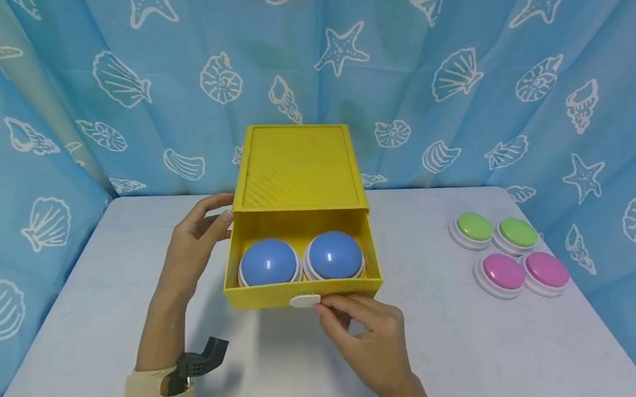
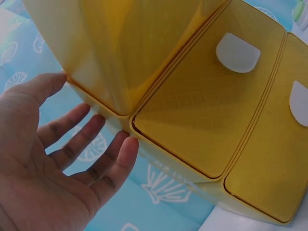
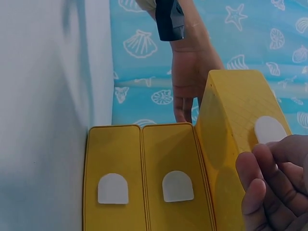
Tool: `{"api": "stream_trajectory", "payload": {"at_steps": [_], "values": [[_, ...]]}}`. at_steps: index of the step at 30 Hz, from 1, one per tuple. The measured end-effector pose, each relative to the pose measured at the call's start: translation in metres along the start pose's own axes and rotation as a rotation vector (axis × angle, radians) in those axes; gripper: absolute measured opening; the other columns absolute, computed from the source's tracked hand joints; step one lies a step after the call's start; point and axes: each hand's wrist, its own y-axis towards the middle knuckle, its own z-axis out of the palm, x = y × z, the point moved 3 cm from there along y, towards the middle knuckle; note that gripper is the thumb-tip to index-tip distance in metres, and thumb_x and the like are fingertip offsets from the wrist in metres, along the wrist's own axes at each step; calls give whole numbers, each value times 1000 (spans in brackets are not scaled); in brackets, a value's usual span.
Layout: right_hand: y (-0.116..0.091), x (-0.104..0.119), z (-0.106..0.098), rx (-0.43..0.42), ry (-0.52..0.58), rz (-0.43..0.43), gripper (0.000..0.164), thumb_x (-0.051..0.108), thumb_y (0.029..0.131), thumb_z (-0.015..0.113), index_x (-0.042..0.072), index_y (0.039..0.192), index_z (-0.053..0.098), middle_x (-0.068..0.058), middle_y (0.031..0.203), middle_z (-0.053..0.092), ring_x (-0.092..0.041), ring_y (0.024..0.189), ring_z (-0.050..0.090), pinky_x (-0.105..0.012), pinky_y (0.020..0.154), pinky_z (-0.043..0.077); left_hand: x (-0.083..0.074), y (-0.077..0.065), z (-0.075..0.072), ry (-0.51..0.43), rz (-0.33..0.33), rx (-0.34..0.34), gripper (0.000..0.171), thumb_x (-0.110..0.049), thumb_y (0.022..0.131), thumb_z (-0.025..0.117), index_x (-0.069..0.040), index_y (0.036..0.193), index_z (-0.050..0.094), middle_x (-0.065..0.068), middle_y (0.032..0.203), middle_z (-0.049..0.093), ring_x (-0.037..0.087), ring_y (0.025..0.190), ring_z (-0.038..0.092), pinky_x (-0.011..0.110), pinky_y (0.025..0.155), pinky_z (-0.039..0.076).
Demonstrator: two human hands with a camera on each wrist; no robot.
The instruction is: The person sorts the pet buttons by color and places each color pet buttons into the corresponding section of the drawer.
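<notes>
the top drawer [image 1: 265, 298] of the yellow cabinet [image 1: 298, 166] is seen standing well out above the table [image 1: 428, 363], with two blue buttons [image 1: 270, 262] carried side by side in it, dome up. the white tab [image 1: 304, 301] on its front is pinched near its right end by the fingers of the right hand [image 1: 371, 333], which are drawn together on it. the fingers of the left hand [image 1: 194, 238] are spread and loosely bent beside the cabinet's left side; nothing is gripped by them, and how firmly the side is touched cannot be told.

whether the drawer is being drawn out or slid in cannot be told either. in both cases it is best moved by the tab in one slow, straight line, without lift or twist, so that jamming is avoided. the cabinet would probably be better steadied by a flatter press of the left hand, since it could be dragged or tilted. jolts should be avoided, lest the blue buttons be knocked together. the two lower drawers [image 2: 202, 115] sit flush and are best left alone. the green buttons [image 1: 474, 227] and pink buttons [image 1: 504, 271] are set well apart from the cabinet, out of the way.
</notes>
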Motion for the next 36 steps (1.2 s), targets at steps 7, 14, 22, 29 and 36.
{"api": "stream_trajectory", "payload": {"at_steps": [7, 14, 22, 29, 36], "values": [[6, -6, 1, 22, 6, 40, 15, -1, 73, 74, 7, 86, 71, 5, 72, 65, -2, 58, 53, -15, 51, 46, 16, 6, -2, -9, 7, -1, 43, -47, 87, 57, -32, 127, 51, -13, 129, 49, 13, 108, 53, 45, 93, 42], [12, -11, 1, 29, -25, 46, 15, 2, 74, 74, 9, 87, 71, 8, 72, 64, -2, 59, 53, -17, 52, 48, 14, 10, -1, -5, 19, 1, 43, -46, 87, 56, -32, 128, 50, -13, 130, 47, 12, 110, 52, 43, 92, 44], [15, -18, 4, 34, -30, 48, 14, 5, 76, 73, 12, 89, 71, 10, 72, 63, -2, 59, 53, -17, 52, 47, 14, 8, -1, -7, 4, -5, 43, -46, 87, 57, -32, 127, 51, -13, 129, 48, 13, 110, 52, 45, 93, 43], [18, -20, 6, 26, -11, 31, 17, 2, 75, 74, 10, 90, 71, 8, 72, 64, -2, 59, 53, -16, 52, 47, 11, 7, -2, -12, 6, -9, 42, -45, 87, 57, -32, 127, 51, -11, 129, 49, 16, 109, 53, 50, 94, 40], [19, -23, 7, 44, -8, 56, 11, 7, 79, 71, 9, 90, 71, 7, 70, 64, -3, 58, 53, -16, 53, 47, 14, 6, -1, -7, -5, -4, 43, -47, 87, 57, -32, 127, 50, -13, 130, 47, 14, 112, 51, 47, 95, 41]]}}
